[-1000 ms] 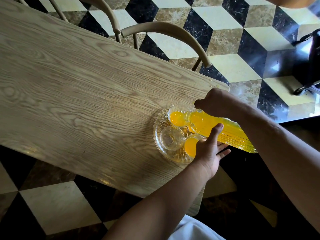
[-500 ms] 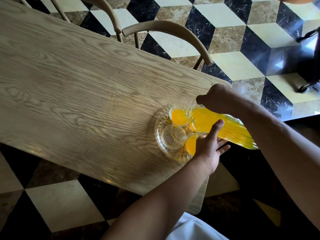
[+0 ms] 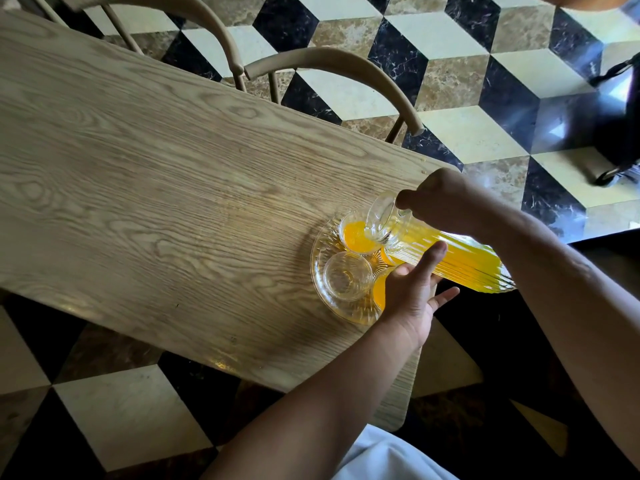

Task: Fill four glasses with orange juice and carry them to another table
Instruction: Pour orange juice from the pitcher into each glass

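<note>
A ribbed glass pitcher [image 3: 460, 261] of orange juice lies tilted, its clear mouth over the far glass [image 3: 353, 235], which holds juice. My right hand [image 3: 440, 199] grips the pitcher's handle from above. My left hand [image 3: 412, 292] cups the pitcher's body, thumb pressed on its side, fingers spread beneath. An empty glass [image 3: 348, 276] stands at the front left of the round cut-glass plate [image 3: 323, 251]. A juice-filled glass [image 3: 379, 289] is half hidden by my left hand. Another glass with juice [image 3: 387, 259] shows only partly under the pitcher.
The plate sits at the right end of a long wooden table [image 3: 156, 188], close to its corner. Two curved chair backs [image 3: 346, 67] stand along the far side. A patterned tile floor surrounds the table, with a dark object [image 3: 620, 133] at the far right.
The pitcher's mouth has lifted a little and the juice has drawn back from its neck. Both hands keep their hold; the glasses have not moved.
</note>
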Available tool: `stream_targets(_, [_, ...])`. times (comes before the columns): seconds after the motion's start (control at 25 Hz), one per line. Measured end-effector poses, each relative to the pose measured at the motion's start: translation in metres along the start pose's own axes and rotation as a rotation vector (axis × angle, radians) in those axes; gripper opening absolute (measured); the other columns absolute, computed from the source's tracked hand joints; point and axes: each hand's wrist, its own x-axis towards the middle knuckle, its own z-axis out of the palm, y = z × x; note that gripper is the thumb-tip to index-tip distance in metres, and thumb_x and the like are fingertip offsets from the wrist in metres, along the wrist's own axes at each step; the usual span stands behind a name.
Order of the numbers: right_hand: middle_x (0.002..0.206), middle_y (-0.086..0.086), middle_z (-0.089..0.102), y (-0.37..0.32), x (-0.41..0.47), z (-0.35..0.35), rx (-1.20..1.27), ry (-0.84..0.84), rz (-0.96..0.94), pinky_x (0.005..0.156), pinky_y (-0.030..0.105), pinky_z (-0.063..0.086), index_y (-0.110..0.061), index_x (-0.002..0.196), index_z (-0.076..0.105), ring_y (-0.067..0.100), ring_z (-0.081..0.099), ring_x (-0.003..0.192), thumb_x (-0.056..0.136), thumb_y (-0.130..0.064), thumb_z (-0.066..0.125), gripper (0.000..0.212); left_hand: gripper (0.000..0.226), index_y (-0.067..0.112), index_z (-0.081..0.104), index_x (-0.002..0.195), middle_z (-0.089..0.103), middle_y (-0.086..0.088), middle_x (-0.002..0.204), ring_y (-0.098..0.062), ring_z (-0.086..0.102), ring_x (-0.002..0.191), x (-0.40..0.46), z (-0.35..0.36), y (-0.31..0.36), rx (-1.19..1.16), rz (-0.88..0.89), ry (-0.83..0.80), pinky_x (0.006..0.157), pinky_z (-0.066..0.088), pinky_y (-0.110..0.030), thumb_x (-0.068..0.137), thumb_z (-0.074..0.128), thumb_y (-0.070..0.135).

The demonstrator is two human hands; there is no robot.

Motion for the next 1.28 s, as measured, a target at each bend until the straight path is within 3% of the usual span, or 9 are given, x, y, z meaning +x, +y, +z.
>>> stream_targets(0.16, [0.057,0.007,0.053,0.0,-0.013,0.0,0.0,0.008,-0.031,0.058,0.03,0.036,-0.008,0.057,0.061,0.023,0.045,0.056,0.089,-0.037,0.065,0.044,0.097,0.01,0.055,0.113,0.06,-0.002,0.106,-0.024,0.054,0.109,-0.006,-0.005,-0.005,-0.015,0.014,-0.014,0.07,0.065,-0.038,0.038,0.095,0.056])
stream_targets(0.36, [0.06,0.01,0.051,0.004,-0.025,0.011,-0.017,-0.007,-0.02,0.058,0.03,0.035,-0.005,0.059,0.059,0.024,0.044,0.058,0.088,-0.038,0.064,0.045,0.11,0.009,0.055,0.114,0.063,-0.005,0.117,-0.024,0.057,0.116,-0.017,-0.014,-0.014,-0.028,0.004,-0.014,0.069,0.065,-0.04,0.027,0.098,0.06])
stream_targets(0.6, [0.054,0.006,0.041,0.003,-0.041,0.026,-0.11,-0.006,-0.008,0.054,0.03,0.03,-0.012,0.053,0.044,0.023,0.037,0.053,0.09,-0.041,0.062,0.051,0.096,0.009,0.057,0.103,0.055,-0.012,0.122,-0.031,0.054,0.125,-0.032,-0.029,-0.024,-0.022,-0.062,-0.023,0.067,0.064,-0.044,0.03,0.098,0.056])
stream_targets(0.88, [0.059,0.01,0.051,0.009,-0.043,0.046,-0.185,-0.002,0.041,0.06,0.03,0.04,-0.001,0.065,0.06,0.028,0.048,0.059,0.089,-0.048,0.06,0.052,0.111,0.01,0.061,0.114,0.055,-0.013,0.133,-0.034,0.052,0.131,-0.042,-0.04,-0.031,-0.008,-0.119,-0.021,0.067,0.064,-0.044,0.023,0.1,0.058])
stream_targets(1.08, [0.062,0.011,0.054,0.009,-0.046,0.054,-0.234,-0.005,0.061,0.059,0.031,0.041,-0.006,0.063,0.057,0.029,0.049,0.059,0.09,-0.048,0.058,0.05,0.11,0.015,0.06,0.107,0.055,-0.016,0.134,-0.026,0.061,0.115,-0.046,-0.042,-0.035,0.037,-0.12,0.005,0.064,0.063,-0.04,0.016,0.096,0.066])
stream_targets(1.28, [0.064,0.013,0.054,0.009,-0.048,0.059,-0.26,-0.019,0.056,0.06,0.031,0.04,-0.005,0.065,0.057,0.03,0.051,0.063,0.091,-0.047,0.057,0.05,0.107,0.017,0.061,0.11,0.052,-0.016,0.141,-0.029,0.062,0.118,-0.051,-0.042,-0.037,0.055,-0.137,0.009,0.064,0.063,-0.043,0.02,0.093,0.067])
